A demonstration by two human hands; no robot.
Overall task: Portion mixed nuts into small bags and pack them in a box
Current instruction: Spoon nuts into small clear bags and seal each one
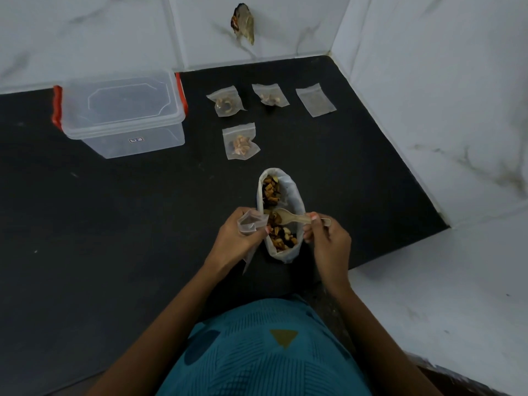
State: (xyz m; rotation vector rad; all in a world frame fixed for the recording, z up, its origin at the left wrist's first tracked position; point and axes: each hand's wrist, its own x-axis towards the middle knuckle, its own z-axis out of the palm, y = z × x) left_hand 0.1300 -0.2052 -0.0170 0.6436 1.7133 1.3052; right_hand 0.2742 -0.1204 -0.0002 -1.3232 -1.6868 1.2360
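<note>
A large white bag of mixed nuts stands open on the black counter. My right hand grips a small wooden spoon whose bowl lies inside that bag over the nuts. My left hand holds a small clear empty bag with its mouth open, just left of the big bag. Three small bags with nuts lie farther back: one nearest, one behind it, one to the right. An empty small bag lies flat at the far right.
A clear plastic box with red side latches stands at the back left of the black counter. White marble walls close off the back and right. A white ledge sits at the lower right.
</note>
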